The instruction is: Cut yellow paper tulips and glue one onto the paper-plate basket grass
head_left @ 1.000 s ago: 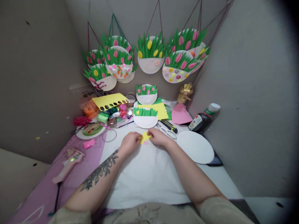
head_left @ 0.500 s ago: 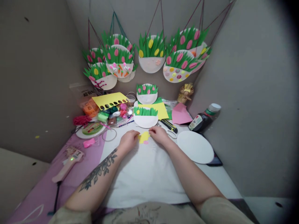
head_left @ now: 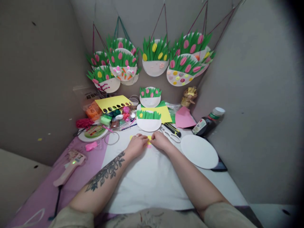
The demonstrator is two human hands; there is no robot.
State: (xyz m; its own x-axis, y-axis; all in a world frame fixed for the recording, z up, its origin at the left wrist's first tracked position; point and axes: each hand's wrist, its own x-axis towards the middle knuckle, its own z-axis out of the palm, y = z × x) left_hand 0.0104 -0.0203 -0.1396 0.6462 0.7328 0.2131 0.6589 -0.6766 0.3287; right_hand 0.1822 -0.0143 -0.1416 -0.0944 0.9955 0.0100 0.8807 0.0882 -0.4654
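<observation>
My left hand (head_left: 138, 144) and my right hand (head_left: 161, 140) meet over the white cloth, both with fingers closed. Between the fingertips shows a small yellow paper piece (head_left: 149, 138), pinched from both sides. More yellow paper (head_left: 131, 137) peeks out past the left hand's knuckles, mostly covered by it. Just below the fingertips lies a small pink paper piece (head_left: 149, 146). A paper plate pocket (head_left: 149, 125) with green paper grass and one yellow flower stands just beyond the hands.
Scissors (head_left: 174, 137) and a yellow-black cutter (head_left: 172, 129) lie right of the hands. A white paper plate (head_left: 199, 152) and a dark bottle (head_left: 208, 121) are farther right. A pink glue gun (head_left: 70, 169) lies at left. Decorated plates (head_left: 155, 68) hang behind.
My left hand has moved right, over the yellow paper pieces, and its fingertips now come close to those of my right hand. The right hand stays almost in place.
</observation>
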